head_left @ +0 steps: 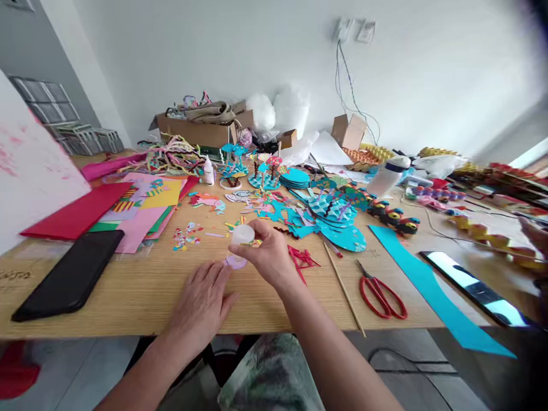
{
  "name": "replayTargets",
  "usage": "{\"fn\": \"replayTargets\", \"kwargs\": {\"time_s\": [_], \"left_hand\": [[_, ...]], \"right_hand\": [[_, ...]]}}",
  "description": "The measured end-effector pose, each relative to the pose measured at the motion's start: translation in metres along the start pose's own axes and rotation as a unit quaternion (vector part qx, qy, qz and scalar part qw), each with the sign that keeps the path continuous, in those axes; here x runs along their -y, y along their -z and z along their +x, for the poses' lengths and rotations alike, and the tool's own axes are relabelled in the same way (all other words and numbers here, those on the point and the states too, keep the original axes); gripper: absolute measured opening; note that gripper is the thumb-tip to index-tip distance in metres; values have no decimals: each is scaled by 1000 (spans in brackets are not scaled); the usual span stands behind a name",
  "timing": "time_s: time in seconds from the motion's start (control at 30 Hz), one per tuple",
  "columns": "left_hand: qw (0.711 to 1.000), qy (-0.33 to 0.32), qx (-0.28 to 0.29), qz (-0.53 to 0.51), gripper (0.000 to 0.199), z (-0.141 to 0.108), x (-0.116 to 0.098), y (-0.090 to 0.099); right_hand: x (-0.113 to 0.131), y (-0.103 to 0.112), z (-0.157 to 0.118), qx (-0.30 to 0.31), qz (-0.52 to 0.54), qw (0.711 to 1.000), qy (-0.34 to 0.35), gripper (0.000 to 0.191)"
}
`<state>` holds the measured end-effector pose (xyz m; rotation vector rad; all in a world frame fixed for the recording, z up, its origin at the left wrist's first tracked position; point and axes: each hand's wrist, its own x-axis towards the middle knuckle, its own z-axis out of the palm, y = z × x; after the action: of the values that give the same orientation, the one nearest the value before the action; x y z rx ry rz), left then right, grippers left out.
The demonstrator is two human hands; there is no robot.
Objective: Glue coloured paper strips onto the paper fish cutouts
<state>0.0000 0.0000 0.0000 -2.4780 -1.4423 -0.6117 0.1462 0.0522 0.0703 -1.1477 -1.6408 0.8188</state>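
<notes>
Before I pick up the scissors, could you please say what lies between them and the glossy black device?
A long blue strip lies between the scissors and the glossy black device in the head view.

A small round plastic container [243, 235], translucent and milky white, is held in the right hand [266, 249], left of the red-handled scissors [382, 294] and farther back; the fingers partly hide its side. A lilac paper piece [236, 262], with a curved edge, lies just nearer, also left of the scissors, at the left hand's [209, 292] fingertips.
</notes>
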Motion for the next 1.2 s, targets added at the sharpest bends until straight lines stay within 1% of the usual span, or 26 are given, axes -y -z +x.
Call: {"fn": "replayTargets", "kwargs": {"time_s": [0.13, 0.27, 0.37, 0.5, 0.7, 0.8, 0.9, 1.03, 1.13, 1.2], "left_hand": [[1000, 13, -3, -19, 35, 1, 1, 0], [999, 23, 7, -41, 32, 1, 4, 1], [998, 15, 7, -53, 31, 1, 6, 3], [998, -2, 16, -64, 28, 1, 7, 8], [998, 0, 28, -58, 31, 0, 6, 8], [998, 1, 31, -56, 31, 0, 6, 7], [998, -2, 31, -53, 35, -1, 6, 7], [998, -2, 31, -53, 37, -2, 6, 7], [998, 1, 29, -55, 35, -2, 6, 7], [998, 2, 30, -56, 33, -1, 5, 7]], "right_hand": [[-4, -5, -1, 3, -12, 1000, 3, 24], [-8, -7, 0, 4, -29, 1000, 10, 25], [-8, -8, 1, -5, -31, 1000, 5, 25], [-6, -11, 4, 13, -30, 999, -1, 25], [-7, -17, 8, -1, -48, 999, 4, 25], [-7, -15, 5, 11, -44, 999, 13, 24], [-6, -9, 1, 18, -49, 999, 15, 23], [-3, 0, 0, -7, -51, 999, 0, 23], [-1, -3, 2, -14, -35, 999, 14, 23], [-1, -9, 3, -8, -31, 999, 23, 23]]}}
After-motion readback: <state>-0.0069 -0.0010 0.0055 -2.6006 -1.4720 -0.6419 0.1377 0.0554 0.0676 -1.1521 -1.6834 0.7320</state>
